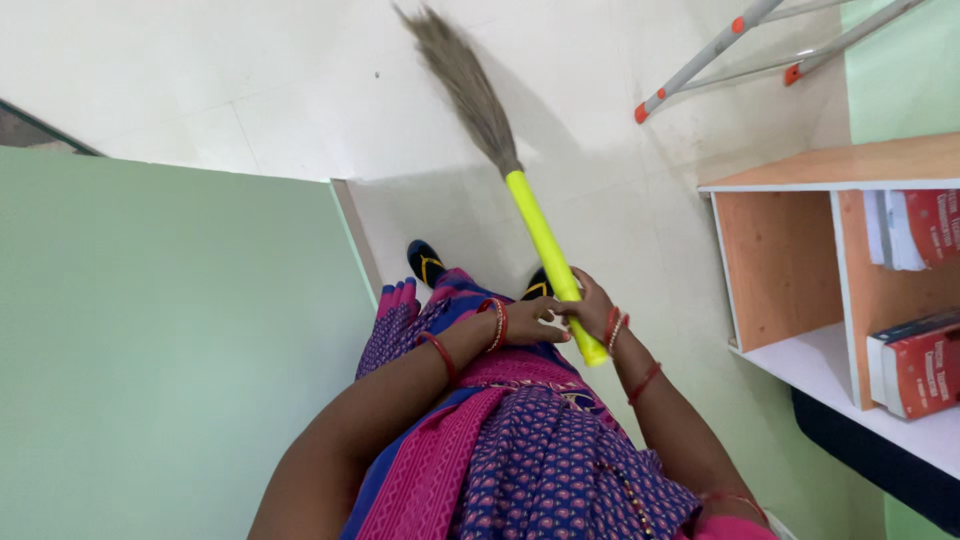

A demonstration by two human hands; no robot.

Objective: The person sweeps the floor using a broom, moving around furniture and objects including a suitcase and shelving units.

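A broom with a bright yellow handle (541, 238) and grey-brown bristles (468, 85) slants away from me over the white floor. My right hand (592, 305) is closed around the lower part of the handle. My left hand (535, 320) sits just left of it, fingertips touching the right hand near the handle; I cannot tell whether it grips the handle. Both wrists wear red bangles. Below me are my purple and pink patterned clothes and two dark sandals.
A pale green wall (160, 350) fills the left. On the right stands a wooden shelf unit (790, 260) holding red and white books (920, 365). Metal legs with orange tips (720, 45) stand at the top right.
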